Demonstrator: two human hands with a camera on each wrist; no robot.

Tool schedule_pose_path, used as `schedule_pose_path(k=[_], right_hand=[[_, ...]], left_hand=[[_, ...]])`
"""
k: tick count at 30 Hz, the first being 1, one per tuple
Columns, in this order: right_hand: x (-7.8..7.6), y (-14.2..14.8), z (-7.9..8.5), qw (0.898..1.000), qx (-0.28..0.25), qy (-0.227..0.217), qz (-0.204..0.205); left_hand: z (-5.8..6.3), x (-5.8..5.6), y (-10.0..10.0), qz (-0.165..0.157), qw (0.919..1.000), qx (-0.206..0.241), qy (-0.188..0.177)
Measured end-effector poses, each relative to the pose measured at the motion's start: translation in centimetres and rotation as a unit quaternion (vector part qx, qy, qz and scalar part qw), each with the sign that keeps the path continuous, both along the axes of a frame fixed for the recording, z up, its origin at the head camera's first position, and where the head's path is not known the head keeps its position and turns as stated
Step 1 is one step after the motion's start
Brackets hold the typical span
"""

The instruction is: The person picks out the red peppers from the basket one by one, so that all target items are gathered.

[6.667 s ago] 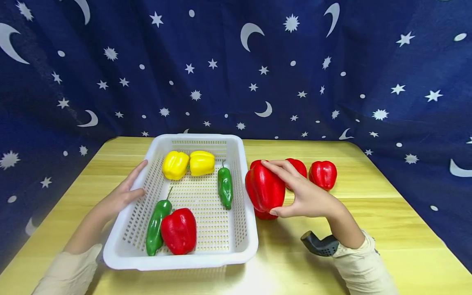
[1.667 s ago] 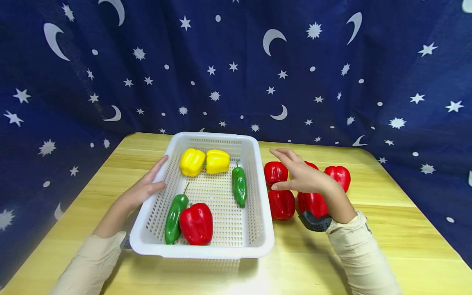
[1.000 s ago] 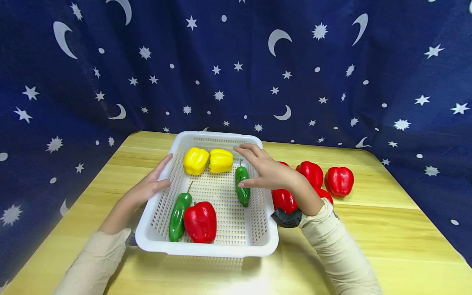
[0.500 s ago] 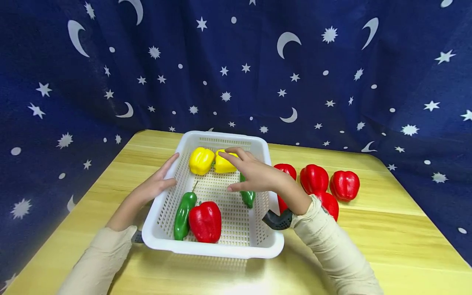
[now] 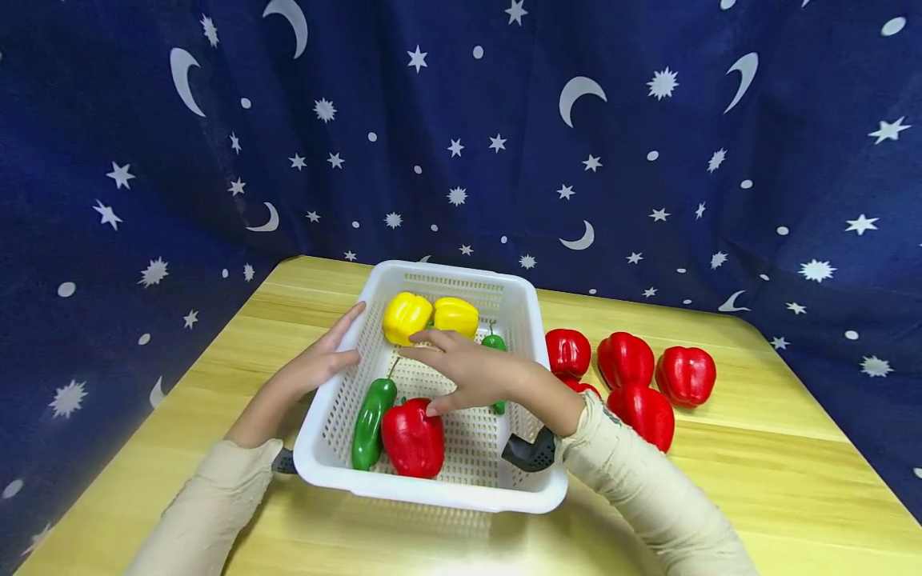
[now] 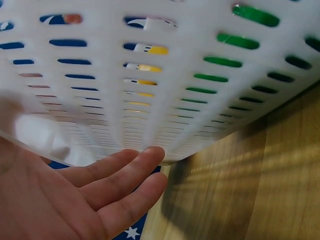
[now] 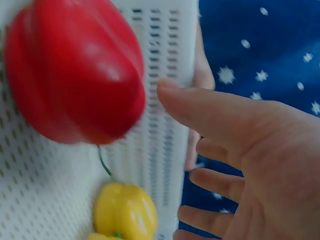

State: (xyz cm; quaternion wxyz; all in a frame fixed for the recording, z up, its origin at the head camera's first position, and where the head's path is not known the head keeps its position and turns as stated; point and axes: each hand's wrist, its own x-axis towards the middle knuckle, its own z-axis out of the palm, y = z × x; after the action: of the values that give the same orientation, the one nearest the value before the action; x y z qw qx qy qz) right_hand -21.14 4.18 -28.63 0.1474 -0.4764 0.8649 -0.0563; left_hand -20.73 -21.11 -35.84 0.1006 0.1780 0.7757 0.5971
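A white perforated basket (image 5: 432,494) stands on the table. My left hand (image 5: 317,366) rests against its left rim; in the left wrist view, straight fingers (image 6: 130,182) lie along the outside of the wall. My right hand (image 5: 475,372) hovers over the basket with fingers spread and nothing in them. Its thumb is close to a red bell pepper (image 5: 413,438); the right wrist view shows a gap between thumb and pepper (image 7: 75,70). Also inside are a long green pepper (image 5: 372,424), a second green pepper (image 5: 494,342) partly hidden by my right hand, and two yellow bell peppers (image 5: 406,318) (image 5: 457,317).
Several red bell peppers (image 5: 625,360) lie on the wooden table (image 5: 778,480), right of the basket; one (image 5: 582,388) is mostly hidden by my right forearm. A dark blue curtain (image 5: 461,120) with moons and stars hangs behind the table.
Earlier my right hand held a red bell pepper right of the basket; that pepper is now on the table. The empty right hand has since moved left over the basket. The left hand stays at the rim.
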Motion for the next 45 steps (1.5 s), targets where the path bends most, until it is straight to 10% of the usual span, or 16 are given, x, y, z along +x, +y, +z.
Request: schedule_pose_path(k=[7, 20, 45], right_hand=[[1.0, -0.9, -1.7, 0.993, 0.082, -0.050, 0.065], [1.6, -1.3, -2.5, 0.985, 0.129, -0.098, 0.066], [1.4, -1.6, -2.7, 0.988, 0.088, -0.097, 0.076]], left_hand=[[-0.2, -0.1, 0.1, 0.001, 0.9999, -0.005, -0.010], [-0.5, 0.1, 0.1, -0.002, 1.0000, 0.000, -0.008], [0.0, -0.1, 0.2, 0.002, 0.9999, -0.008, -0.012]])
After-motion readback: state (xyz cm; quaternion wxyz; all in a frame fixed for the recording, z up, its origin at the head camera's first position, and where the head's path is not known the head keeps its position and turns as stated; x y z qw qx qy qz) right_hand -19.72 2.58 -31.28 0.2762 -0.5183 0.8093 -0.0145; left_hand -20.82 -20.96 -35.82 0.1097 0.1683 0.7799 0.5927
